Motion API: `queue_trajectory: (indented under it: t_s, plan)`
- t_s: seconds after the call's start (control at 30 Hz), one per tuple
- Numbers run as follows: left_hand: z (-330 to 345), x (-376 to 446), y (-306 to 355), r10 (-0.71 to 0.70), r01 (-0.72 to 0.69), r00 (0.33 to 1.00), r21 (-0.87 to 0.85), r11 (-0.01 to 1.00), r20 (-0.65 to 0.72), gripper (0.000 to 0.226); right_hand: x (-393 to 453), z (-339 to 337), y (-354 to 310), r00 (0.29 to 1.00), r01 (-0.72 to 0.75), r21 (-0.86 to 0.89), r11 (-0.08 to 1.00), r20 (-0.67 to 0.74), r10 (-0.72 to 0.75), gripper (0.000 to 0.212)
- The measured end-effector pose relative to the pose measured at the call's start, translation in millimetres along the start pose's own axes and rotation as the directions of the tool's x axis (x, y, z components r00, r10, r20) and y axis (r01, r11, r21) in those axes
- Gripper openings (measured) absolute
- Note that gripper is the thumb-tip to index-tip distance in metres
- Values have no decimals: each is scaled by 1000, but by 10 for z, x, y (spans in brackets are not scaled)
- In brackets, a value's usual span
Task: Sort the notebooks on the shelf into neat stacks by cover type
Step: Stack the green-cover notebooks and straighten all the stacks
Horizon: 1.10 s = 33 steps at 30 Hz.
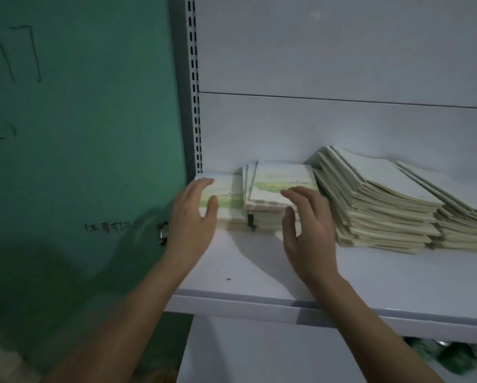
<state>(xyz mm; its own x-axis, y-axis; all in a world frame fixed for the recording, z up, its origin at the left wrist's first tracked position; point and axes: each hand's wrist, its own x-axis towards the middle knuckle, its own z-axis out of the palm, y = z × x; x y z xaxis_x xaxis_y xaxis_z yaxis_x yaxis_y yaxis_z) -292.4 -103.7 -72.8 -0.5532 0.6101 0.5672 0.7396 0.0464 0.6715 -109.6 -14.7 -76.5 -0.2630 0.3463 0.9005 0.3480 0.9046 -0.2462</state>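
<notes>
Your left hand (197, 214) and right hand (307, 219) are spread wide, holding nothing, flanking two short stacks of green-landscape notebooks (280, 183) between them. Squeeze unevenly and the right stack's skewed top copies may slide toward the fanned cream pile (375, 205) beyond your right hand.

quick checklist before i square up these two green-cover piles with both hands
1. Left hand on the left green stack: ok, fingers rest on its cover.
2. Right hand at the middle green stack: ok, at its near right corner.
3. Middle green stack neat: not ok, copies fanned out.
4. Cream stacks neat: not ok, slumped, leaning.
5. Shelf room in front: ok.
6. Covers lower down match: cannot tell.
</notes>
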Motion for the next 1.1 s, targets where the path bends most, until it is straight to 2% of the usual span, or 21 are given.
queue_trajectory:
  t_s: [0.1,0.13,0.2,0.27,0.33,0.4,0.43,0.47,0.53,0.57,0.63,0.7,0.77,0.8,0.87,0.93,0.97,1.03,1.1]
  plan:
    - [-325,225,-252,-291,299,954,-130,946,78,37,162,179,-384,974,34,85,996,220,-52,29]
    - [-375,293,-342,-361,378,923,-144,914,134,37,224,283,-528,945,21,98,995,323,-52,30]
    - [-442,345,-503,-469,519,845,-178,836,258,34,332,544,-770,841,-26,77,997,540,-20,40]
    - [-483,326,-607,-535,635,761,-255,729,367,27,413,805,-896,721,-4,-38,999,692,29,55]
    - [-548,264,-610,-550,701,699,-290,651,457,24,454,1002,-900,605,-10,-157,987,785,131,69]
    - [-604,218,-602,-543,728,665,-284,624,513,20,443,1141,-829,495,-46,-252,967,835,241,77]
    - [-636,192,-604,-535,733,653,-271,624,536,17,405,1189,-789,473,-54,-277,959,839,269,75]
    - [-657,180,-611,-524,730,651,-265,630,549,14,358,1223,-759,490,-49,-292,955,827,278,69]
    - [-672,200,-704,-511,722,668,-305,621,541,15,254,1232,-765,594,6,-321,947,763,254,53]
    - [-682,213,-752,-500,713,681,-330,619,535,19,211,1222,-796,641,39,-339,940,730,236,48]
    - [-713,255,-804,-483,696,708,-393,601,515,29,156,1206,-899,691,45,-334,942,691,212,45]
    - [-754,330,-848,-472,712,701,-504,489,534,37,151,1197,-1075,723,-15,-295,956,657,214,47]
    - [-839,417,-877,-443,755,654,-560,341,613,44,164,1200,-1270,755,-30,-243,969,631,182,47]
    - [-888,465,-900,-428,779,627,-549,305,651,45,148,1225,-1342,754,-1,-219,976,641,145,48]
    - [-987,525,-977,-422,812,584,-496,308,694,39,103,1251,-1432,701,27,-134,991,709,76,52]
    - [-1081,532,-1099,-409,804,592,-472,361,695,32,97,1228,-1412,648,-116,22,993,759,59,53]
    - [-1126,535,-1175,-389,790,609,-485,376,691,34,122,1214,-1364,650,-211,69,975,755,88,53]
    - [-1204,544,-1300,-379,762,645,-520,386,663,39,193,1226,-1208,729,-265,18,964,657,189,51]
    - [-1254,552,-1356,-406,739,673,-536,409,618,35,228,1266,-1036,776,-272,-142,952,553,304,53]
